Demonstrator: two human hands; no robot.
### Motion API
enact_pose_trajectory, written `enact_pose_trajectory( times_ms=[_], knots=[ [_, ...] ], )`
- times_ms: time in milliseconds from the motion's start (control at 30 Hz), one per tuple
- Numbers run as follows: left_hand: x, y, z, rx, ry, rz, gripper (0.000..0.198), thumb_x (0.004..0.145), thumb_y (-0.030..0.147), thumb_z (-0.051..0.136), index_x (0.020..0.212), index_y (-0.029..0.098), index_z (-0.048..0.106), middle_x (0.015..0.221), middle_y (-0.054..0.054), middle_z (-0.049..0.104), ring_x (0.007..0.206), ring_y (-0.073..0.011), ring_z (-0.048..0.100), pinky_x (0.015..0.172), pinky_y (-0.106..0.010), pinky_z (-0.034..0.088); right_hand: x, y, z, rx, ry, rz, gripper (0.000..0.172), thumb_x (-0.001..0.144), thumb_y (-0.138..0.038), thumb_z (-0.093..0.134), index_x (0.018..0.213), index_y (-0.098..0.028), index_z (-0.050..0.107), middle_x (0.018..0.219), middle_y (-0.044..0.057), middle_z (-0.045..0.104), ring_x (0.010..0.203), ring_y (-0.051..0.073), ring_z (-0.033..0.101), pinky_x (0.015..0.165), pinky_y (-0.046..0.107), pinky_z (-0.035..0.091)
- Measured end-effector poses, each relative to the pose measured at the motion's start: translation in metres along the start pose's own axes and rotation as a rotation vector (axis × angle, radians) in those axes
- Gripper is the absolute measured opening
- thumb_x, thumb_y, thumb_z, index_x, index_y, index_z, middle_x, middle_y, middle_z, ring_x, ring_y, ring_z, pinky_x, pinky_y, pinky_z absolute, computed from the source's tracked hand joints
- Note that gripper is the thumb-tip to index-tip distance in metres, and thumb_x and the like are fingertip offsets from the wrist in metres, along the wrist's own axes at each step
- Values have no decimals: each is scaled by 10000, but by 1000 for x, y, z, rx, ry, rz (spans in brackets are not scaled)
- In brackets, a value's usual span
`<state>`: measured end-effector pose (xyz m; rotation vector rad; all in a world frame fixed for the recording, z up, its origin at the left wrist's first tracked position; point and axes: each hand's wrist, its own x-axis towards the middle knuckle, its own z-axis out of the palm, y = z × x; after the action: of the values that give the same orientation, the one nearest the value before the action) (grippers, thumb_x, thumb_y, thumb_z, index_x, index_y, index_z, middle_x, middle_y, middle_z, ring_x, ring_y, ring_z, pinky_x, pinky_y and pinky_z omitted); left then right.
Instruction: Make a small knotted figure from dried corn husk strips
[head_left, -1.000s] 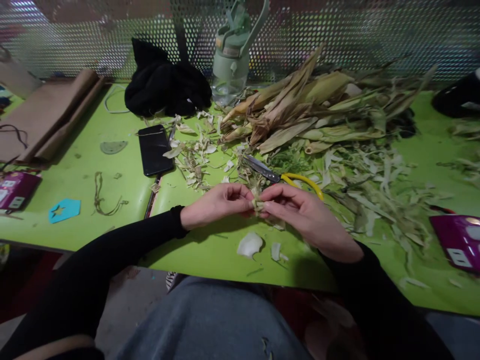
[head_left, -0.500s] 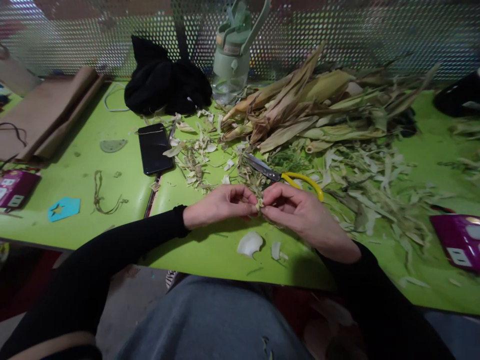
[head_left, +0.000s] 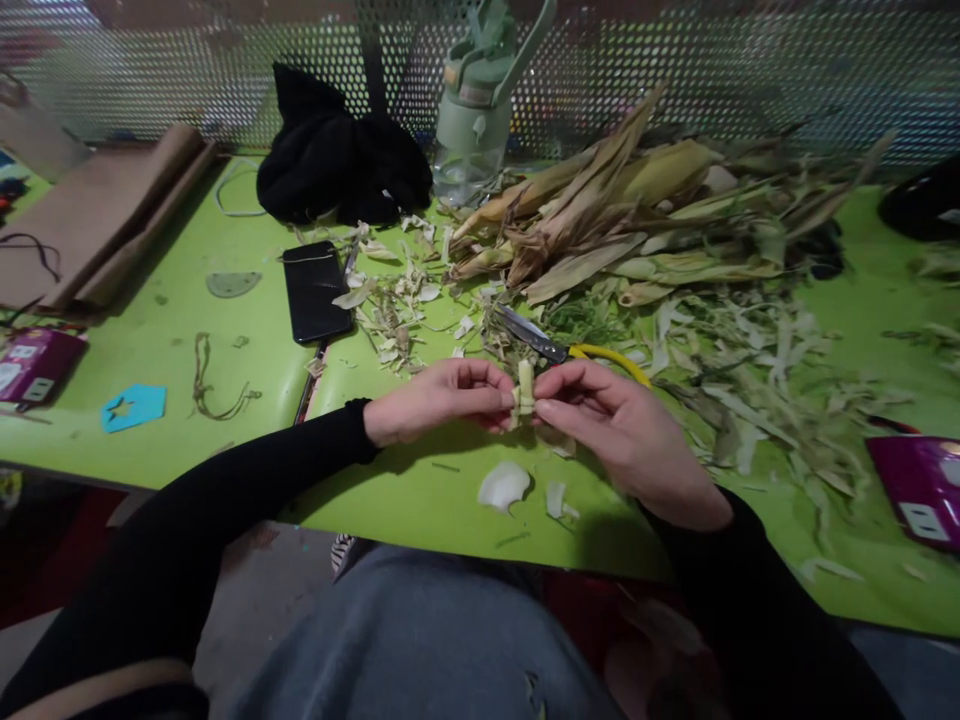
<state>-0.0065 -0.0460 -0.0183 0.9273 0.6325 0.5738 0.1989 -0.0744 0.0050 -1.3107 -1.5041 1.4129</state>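
Observation:
Between my two hands is a small pale-yellow figure-like piece [head_left: 526, 388], seemingly of folded corn husk, with an upright stub and a band across it. My left hand [head_left: 456, 400] pinches its left side between thumb and forefinger. From the right, my right hand [head_left: 611, 425] pinches the other side in the same way. Just beyond my fingers lie scissors [head_left: 551, 348] with yellow handles, partly hidden by my right hand. On the table nearer to me are a white curved husk scrap [head_left: 504, 485] and a smaller white scrap [head_left: 558, 500].
Dried corn husks [head_left: 645, 215] are heaped at the back, with shredded strips [head_left: 750, 370] to the right. A black phone [head_left: 316, 292], a bottle [head_left: 471, 140], a black cloth bundle [head_left: 341, 160] and a blue tag [head_left: 133, 408] stand or lie around. A perforated screen [head_left: 675, 60] borders the green table [head_left: 390, 500].
The held piece has been turned, so its upright stub and crossing band now show between my fingers. Both hands keep their pinch. The whole view has shifted slightly.

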Motion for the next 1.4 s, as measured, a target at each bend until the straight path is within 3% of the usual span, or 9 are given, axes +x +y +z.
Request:
enact_pose_trajectory(
  times_ms=[133, 333, 600, 833, 900, 1100, 1400],
  knots=[
    [1, 0, -1, -28, -9, -15, 187, 834, 252, 728, 870, 110, 612, 764, -12, 684, 711, -81, 651, 785, -261, 529, 2, 3, -1, 17, -4, 10, 211, 766, -359, 762, 843, -211, 632, 779, -10, 603, 637, 103, 549, 565, 221, 469],
    [-2, 5, 4, 116, -13, 5, 161, 841, 227, 699, 876, 118, 586, 792, -24, 664, 720, -95, 628, 773, -283, 510, 0, 0, 1, -20, -27, 42, 223, 771, -356, 748, 846, -210, 597, 741, -23, 571, 591, 93, 505, 555, 229, 470],
    [-4, 2, 14, 286, 131, 44, 118, 838, 176, 636, 876, 147, 529, 750, 23, 592, 661, -74, 545, 657, -229, 426, 4, 5, 9, -131, 31, -36, 229, 747, -331, 728, 876, -219, 575, 814, 21, 615, 725, 151, 592, 696, 301, 558],
    [0, -7, 12, 304, 192, -27, 105, 862, 191, 614, 927, 142, 548, 657, 29, 603, 610, -87, 554, 659, -239, 474, 4, 13, 12, -309, 57, -86, 161, 765, -272, 680, 894, -232, 592, 787, 17, 633, 686, 159, 596, 691, 341, 551],
    [1, -7, 11, 389, 215, -44, 95, 872, 203, 603, 934, 139, 571, 659, 24, 609, 604, -93, 555, 643, -238, 470, 5, 16, 14, -357, 63, -91, 150, 777, -275, 675, 890, -237, 585, 772, 15, 633, 671, 161, 594, 673, 345, 546],
    [-4, -2, 15, 946, 292, 71, 99, 876, 185, 575, 897, 150, 665, 721, 3, 655, 620, -100, 515, 606, -222, 381, 5, 24, 19, -407, 82, -73, 148, 798, -309, 660, 871, -227, 561, 779, 20, 634, 680, 161, 595, 654, 332, 530],
    [-7, -4, 19, 1014, 321, 138, 148, 894, 190, 551, 1029, 181, 612, 817, -11, 751, 668, -132, 648, 635, -235, 431, 6, 26, 19, -237, 111, 1, 255, 778, -345, 700, 971, -217, 593, 823, 27, 633, 735, 168, 612, 696, 338, 553]
  ],
)
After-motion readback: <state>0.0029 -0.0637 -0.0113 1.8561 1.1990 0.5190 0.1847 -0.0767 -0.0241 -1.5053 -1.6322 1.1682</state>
